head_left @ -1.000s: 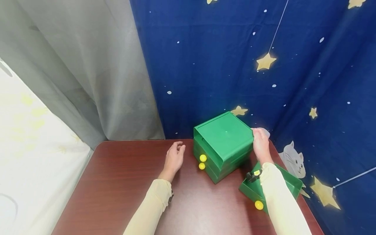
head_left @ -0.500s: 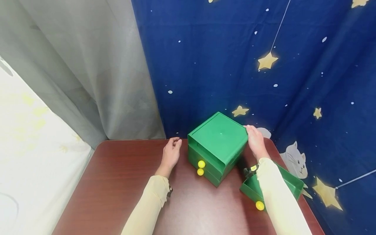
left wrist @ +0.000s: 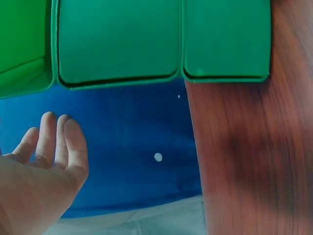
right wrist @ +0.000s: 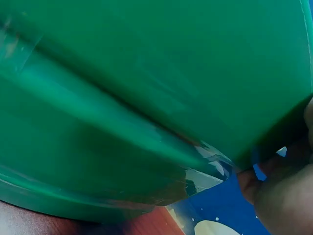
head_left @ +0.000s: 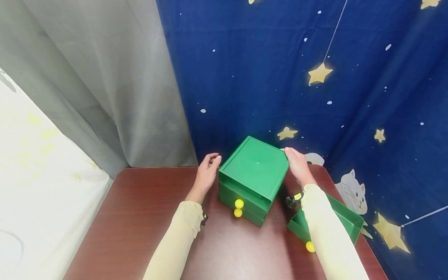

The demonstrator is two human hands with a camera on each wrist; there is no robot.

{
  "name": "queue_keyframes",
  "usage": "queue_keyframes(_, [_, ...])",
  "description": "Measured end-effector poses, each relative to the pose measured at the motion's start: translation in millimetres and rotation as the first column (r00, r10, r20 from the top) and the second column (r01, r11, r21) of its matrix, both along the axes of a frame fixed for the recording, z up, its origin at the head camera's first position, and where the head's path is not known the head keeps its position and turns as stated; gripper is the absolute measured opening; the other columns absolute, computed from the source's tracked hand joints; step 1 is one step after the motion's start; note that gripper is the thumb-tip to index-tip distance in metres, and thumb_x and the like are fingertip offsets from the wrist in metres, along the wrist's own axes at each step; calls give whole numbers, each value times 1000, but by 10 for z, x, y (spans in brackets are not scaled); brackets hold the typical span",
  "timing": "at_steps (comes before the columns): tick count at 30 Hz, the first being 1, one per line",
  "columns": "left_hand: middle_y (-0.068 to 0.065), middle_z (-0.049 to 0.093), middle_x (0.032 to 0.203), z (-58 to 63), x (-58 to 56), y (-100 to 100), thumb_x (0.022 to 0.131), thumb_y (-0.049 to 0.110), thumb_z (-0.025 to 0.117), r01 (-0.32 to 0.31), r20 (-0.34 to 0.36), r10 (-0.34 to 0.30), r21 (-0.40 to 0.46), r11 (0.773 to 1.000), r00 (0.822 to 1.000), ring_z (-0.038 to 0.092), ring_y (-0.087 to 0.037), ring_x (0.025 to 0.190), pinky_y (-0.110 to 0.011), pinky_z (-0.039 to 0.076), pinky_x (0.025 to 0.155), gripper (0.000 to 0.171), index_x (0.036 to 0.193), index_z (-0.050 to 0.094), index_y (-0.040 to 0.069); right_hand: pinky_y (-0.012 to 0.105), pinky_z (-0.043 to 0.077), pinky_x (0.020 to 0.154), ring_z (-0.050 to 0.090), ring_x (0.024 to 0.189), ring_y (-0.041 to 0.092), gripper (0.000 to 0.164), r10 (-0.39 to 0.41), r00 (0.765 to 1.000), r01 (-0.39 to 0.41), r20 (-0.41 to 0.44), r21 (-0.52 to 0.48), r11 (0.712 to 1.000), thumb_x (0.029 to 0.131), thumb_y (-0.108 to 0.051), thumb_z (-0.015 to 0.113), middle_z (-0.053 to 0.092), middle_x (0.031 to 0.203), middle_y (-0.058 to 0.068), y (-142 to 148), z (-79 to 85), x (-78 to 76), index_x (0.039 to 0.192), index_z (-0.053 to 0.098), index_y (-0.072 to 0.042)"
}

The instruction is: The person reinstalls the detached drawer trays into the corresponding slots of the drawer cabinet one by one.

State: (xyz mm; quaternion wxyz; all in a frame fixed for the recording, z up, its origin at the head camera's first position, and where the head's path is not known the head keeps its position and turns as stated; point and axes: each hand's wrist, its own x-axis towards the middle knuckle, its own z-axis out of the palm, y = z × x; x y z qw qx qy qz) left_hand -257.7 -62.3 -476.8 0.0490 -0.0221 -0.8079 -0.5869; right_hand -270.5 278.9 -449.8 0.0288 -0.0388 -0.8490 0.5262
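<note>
On the red-brown, wood-grained surface (head_left: 147, 221), the green plastic box-shaped cabinet (head_left: 254, 171) stands just right of your relaxed, empty left hand (head_left: 205, 175); your right hand (head_left: 299, 165), nearer, touches its far right corner, whether gripping you cannot tell.

Cabinet (left wrist: 127, 41) cropped (wrist views), drawer (head_left: 348, 221) — partly hidden

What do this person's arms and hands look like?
Both arms wear long cream fabric sleeves. The left hand and right hand are bare. A small black device is at the left wrist; another black device, at the right, has a yellow patch.
</note>
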Motion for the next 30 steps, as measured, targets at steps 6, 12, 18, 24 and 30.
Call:
queue_keyframes(6, [-8,65,130,31,-66,29,99,63,52,69,70,-74,73,995,995,63,-30,118,-48,49,105,64,145,53,18,55,33,119,50,134,36,56,33,999,-33,-4,27,999,109,-49,36,59,142,18,-23,8,-33,139,60,-8])
queue_keyframes(12, [-12,60,139,69,-182,53,95,65,57,125,122,-139,116,985,983,60,-33,125,-50,48,108,75,150,47,15,54,34,117,51,132,36,54,52,999,-51,-13,38,998,109,-46,37,60,142,19,-42,24,-45,138,61,-8])
queue_keyframes(18, [-9,56,149,83,-229,93,91,64,64,198,207,-209,72,978,956,56,-29,135,-51,45,112,84,158,36,21,52,34,117,51,131,34,54,63,998,-62,-8,19,998,109,-47,38,60,141,18,-36,22,-47,138,61,-8])
queue_keyframes(24, [-8,53,153,88,-228,123,89,59,70,252,252,-268,92,963,930,51,-30,142,-52,43,115,89,161,31,26,53,33,118,51,131,34,56,65,998,-65,-10,4,998,109,-48,36,60,141,20,-29,36,-31,140,60,-7])
queue_keyframes(30, [-5,60,145,76,-222,113,87,46,77,193,184,-215,133,972,959,57,-27,135,-52,48,109,83,158,38,24,54,33,120,50,134,34,58,72,997,-72,13,-19,997,109,-51,35,59,142,19,-67,8,-30,141,59,-9])
